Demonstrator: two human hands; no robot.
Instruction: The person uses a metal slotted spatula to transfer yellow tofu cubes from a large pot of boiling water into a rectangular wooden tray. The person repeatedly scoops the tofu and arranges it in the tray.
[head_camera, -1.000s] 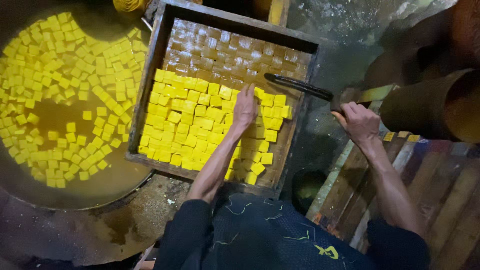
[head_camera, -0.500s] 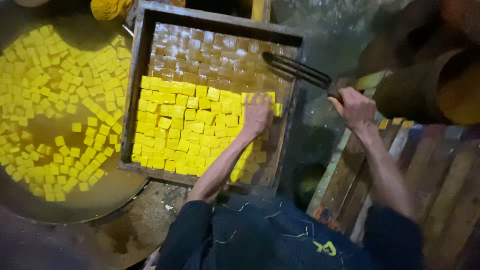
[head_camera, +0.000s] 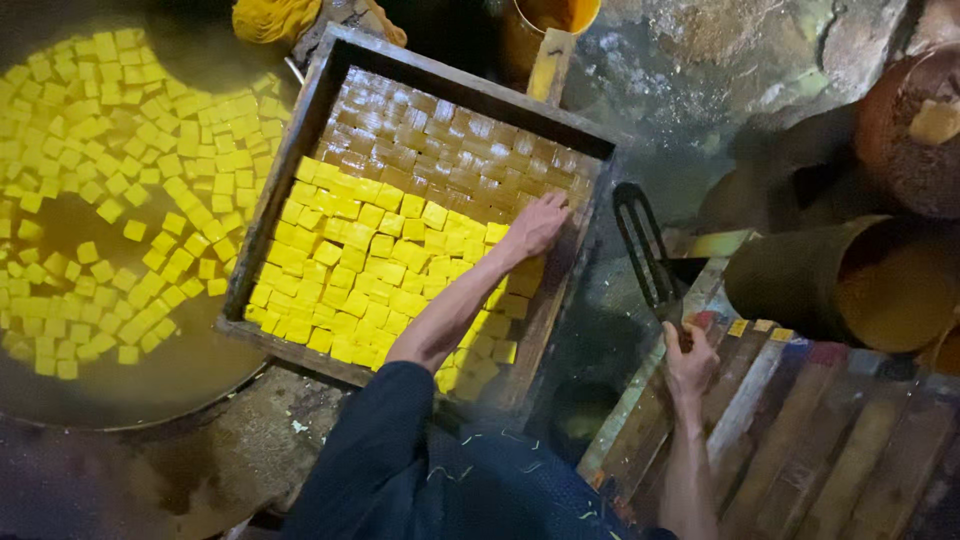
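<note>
The left hand (head_camera: 537, 225) lies flat and spread on the yellow cubes (head_camera: 370, 275) in the wooden tray (head_camera: 262, 215); the right hand (head_camera: 688, 362) grips a dark tool (head_camera: 640, 245) on the right; push softly so cubes stay whole.

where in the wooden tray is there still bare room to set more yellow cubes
The far strip of the wooden tray, between its top rim and the yellow cubes, shows bare woven bottom. The near half is crowded with cubes, and the left hand rests at the right side.
</note>
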